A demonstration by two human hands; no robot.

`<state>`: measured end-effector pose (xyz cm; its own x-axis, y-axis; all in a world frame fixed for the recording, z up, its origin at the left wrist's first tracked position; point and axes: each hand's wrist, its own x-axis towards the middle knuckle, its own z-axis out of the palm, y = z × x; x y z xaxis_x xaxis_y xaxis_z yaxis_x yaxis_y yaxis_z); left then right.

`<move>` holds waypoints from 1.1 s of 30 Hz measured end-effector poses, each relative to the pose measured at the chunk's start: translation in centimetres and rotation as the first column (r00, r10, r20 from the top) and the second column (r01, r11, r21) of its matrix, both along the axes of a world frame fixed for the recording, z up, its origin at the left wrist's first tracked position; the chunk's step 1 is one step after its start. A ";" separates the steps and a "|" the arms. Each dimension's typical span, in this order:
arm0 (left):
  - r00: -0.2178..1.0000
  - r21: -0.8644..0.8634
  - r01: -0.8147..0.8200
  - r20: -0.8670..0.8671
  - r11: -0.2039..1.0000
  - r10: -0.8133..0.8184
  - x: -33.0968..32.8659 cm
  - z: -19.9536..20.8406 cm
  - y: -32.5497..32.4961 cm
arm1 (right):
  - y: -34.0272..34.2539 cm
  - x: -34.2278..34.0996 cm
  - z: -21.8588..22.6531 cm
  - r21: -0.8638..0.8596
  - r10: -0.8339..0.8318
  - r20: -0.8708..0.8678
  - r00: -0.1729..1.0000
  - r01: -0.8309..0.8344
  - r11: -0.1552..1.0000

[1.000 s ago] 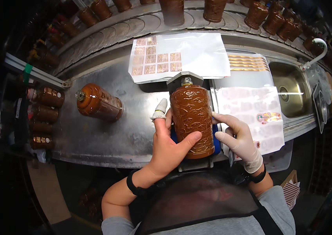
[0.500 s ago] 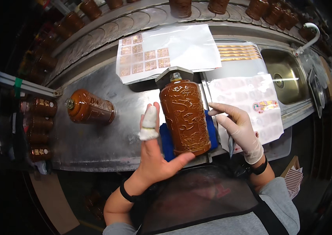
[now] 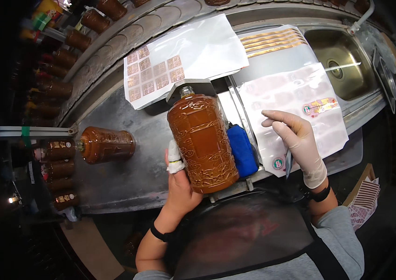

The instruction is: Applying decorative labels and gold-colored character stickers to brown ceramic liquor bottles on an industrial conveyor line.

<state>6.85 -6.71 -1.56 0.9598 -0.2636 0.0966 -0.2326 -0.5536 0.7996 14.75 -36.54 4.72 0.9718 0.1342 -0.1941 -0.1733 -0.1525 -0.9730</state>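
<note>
A brown embossed glass bottle (image 3: 207, 144) lies on its back, its clear neck toward the far side against a notched metal rest (image 3: 207, 87). My left hand (image 3: 182, 189) is bare apart from a white wrapping on one finger. It grips the bottle's lower left side, with some fingers hidden behind the glass. My right hand (image 3: 298, 140), in a pale glove, hovers right of the bottle over a sheet of stickers (image 3: 272, 93). Its thumb and forefinger are bent close together; a slim metal tool (image 3: 288, 163) sticks out below the palm. A blue cloth pad (image 3: 242, 151) sits beside the bottle.
Another brown bottle (image 3: 108, 144) lies on the metal table at left. Behind are a sheet with square labels (image 3: 156, 77) and gold strips (image 3: 272, 41). A sink (image 3: 342, 65) is at far right. Several bottles stand along a slatted conveyor (image 3: 128, 35).
The bottle has been turned, so a smooth panel now faces up. My left hand has closed from a spread pose onto its side. The whole view has shifted; my right hand keeps its pose.
</note>
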 end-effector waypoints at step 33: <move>0.990 -0.215 -0.064 0.108 0.975 0.089 0.4 1.2 0.6 | 0.2 9.5 4.7 -0.370 0.101 0.304 0.947 0.020 0.929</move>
